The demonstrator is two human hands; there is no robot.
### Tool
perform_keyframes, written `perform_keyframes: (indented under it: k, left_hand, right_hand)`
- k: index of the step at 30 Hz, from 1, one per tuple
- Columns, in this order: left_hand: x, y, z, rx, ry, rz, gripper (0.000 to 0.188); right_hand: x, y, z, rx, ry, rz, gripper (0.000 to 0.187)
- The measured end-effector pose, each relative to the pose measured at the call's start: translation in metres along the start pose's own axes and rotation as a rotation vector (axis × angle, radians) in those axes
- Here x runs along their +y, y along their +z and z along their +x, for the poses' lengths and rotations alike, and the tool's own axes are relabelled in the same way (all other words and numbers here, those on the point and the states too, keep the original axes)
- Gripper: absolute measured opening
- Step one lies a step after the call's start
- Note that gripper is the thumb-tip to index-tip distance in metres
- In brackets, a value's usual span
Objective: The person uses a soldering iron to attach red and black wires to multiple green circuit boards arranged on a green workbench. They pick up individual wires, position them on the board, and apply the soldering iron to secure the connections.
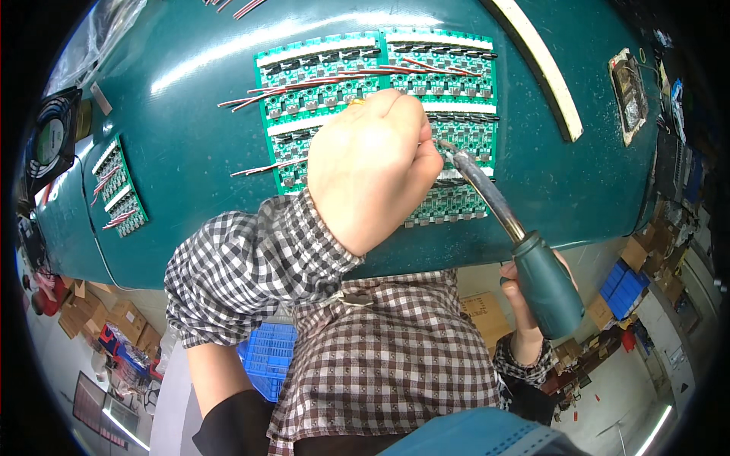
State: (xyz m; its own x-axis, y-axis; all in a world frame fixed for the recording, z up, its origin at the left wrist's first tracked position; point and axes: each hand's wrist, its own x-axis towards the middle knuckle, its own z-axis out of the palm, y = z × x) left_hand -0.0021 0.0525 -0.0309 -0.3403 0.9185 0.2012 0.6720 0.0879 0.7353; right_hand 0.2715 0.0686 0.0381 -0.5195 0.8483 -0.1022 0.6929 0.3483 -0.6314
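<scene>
Across the green circuit boards (487, 83) in the middle of the mat reaches my left hand (372, 159), its fingers closed in a pinch. Whatever they hold is hidden behind the knuckles. At the lower right, my right hand (523, 300) is wrapped round the dark green handle of a soldering iron (549, 292). The iron slants up to the left, its tip close beside my left fingertips; whether it touches the board cannot be seen. Red and white wires (334, 79) lie across the upper rows of the boards, and one more pair (266, 168) sticks out to the left.
A smaller green board with wires (119, 186) lies at the left, near a black fan (53, 140). A long pale bar (540, 57) curves along the upper right. Beyond it sits a worn, stained tray-like piece (628, 97). Blue crates (270, 357) stand below the table.
</scene>
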Motion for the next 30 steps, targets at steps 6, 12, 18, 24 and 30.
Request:
perform_keyframes:
  k: [6,12,18,24,30]
  left_hand:
    - [-0.0001,-0.0015,0.0001,-0.006,-0.002,-0.019,0.016]
    - [0.0001,-0.0013,0.0011,-0.007,0.006,-0.016,0.015]
    - [0.0011,-0.0024,0.0006,-0.009,-0.004,-0.01,0.015]
    - [-0.0018,-0.0023,-0.0002,-0.026,0.013,-0.007,0.015]
    - [-0.0011,-0.0026,-0.0009,-0.022,0.033,0.041,0.016]
  right_hand:
    - [-0.0005,-0.0004,-0.0015,0.032,0.021,0.045,0.048]
    - [0.0025,-0.0039,-0.0024,0.03,0.005,0.041,0.045]
    - [0.0035,-0.0066,-0.0046,0.009,0.143,0.247,0.043]
    - [-0.0031,-0.0049,-0.0057,0.011,0.247,0.367,0.049]
    - [-0.0011,-0.002,-0.0052,-0.001,0.238,0.398,0.051]
